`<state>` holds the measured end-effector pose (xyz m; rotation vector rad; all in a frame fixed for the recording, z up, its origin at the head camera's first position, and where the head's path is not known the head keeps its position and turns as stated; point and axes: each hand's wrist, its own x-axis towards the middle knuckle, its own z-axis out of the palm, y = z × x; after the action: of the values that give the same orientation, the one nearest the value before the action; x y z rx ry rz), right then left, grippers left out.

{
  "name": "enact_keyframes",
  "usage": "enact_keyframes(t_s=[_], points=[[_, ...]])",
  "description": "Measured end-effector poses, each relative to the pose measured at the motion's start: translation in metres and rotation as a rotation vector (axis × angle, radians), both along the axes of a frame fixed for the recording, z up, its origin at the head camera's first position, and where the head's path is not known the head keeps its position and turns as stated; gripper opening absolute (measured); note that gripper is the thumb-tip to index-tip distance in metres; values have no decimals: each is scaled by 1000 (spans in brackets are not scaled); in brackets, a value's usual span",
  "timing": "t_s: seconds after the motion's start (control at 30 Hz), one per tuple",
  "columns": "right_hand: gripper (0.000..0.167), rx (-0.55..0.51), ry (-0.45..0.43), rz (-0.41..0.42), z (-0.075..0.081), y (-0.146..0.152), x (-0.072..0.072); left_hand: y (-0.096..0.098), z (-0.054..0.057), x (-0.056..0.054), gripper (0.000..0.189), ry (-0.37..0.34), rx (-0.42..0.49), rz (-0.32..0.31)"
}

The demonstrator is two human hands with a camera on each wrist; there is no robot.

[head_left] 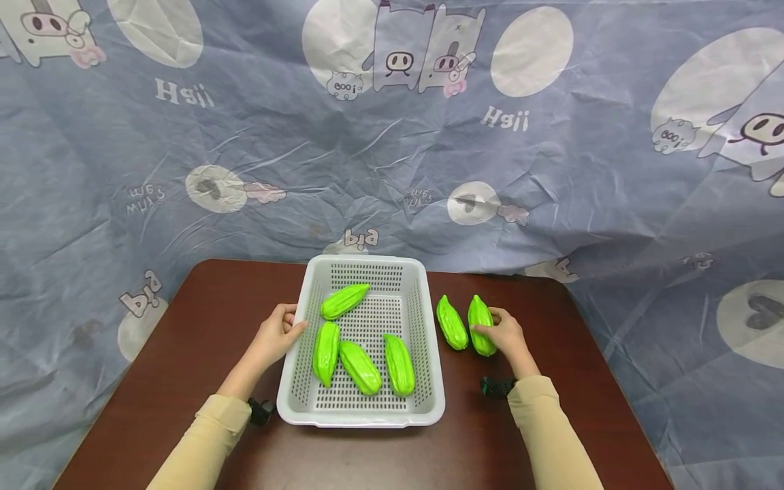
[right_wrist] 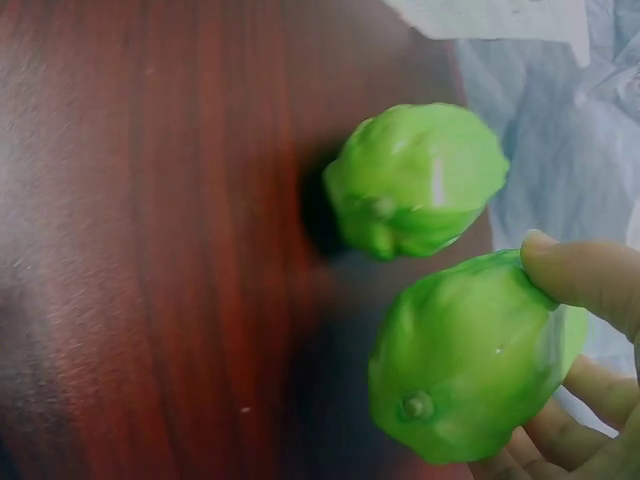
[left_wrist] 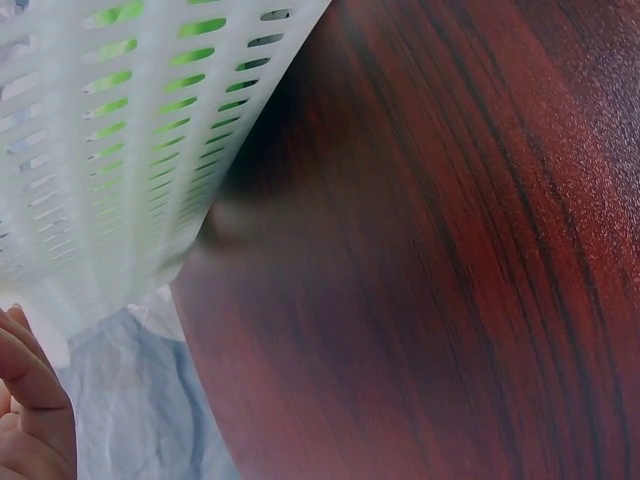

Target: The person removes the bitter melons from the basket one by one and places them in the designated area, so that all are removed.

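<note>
A white plastic basket [head_left: 288, 401] with slotted walls stands on the table, and several bright green bitter melons [head_left: 361, 367] lie inside it. My left hand [head_left: 277, 333] grips the basket's left rim, thumb over the edge. In the left wrist view, part of that hand [left_wrist: 35, 410] shows beside the slotted wall. To the right of the basket, my right hand [head_left: 503, 335] holds a bitter melon [head_left: 480, 313] between thumb and fingers. The right wrist view shows the thumb on top of this melon [right_wrist: 470, 360] and fingers beneath. Another bitter melon [head_left: 452, 323] lies between it and the basket.
The dark reddish-brown table [head_left: 202, 327] has a wood grain. Behind it hangs a blue-grey cloth [head_left: 367, 170] printed with cartoon pigs, reaching down to the table's back edge. Dark wrist devices [head_left: 497, 386] are strapped at both sleeves.
</note>
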<state>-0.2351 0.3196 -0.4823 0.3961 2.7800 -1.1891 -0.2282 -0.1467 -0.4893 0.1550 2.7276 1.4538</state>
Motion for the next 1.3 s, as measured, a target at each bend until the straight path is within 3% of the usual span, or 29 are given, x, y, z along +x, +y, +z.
enact_keyframes(t_s=[0.47, 1.3], points=[[72, 49, -51, 37, -23, 6, -1, 2, 1, 1, 50, -18, 5, 13], [74, 57, -57, 29, -17, 7, -1, 1, 0, 0, 50, -3, 5, 22]])
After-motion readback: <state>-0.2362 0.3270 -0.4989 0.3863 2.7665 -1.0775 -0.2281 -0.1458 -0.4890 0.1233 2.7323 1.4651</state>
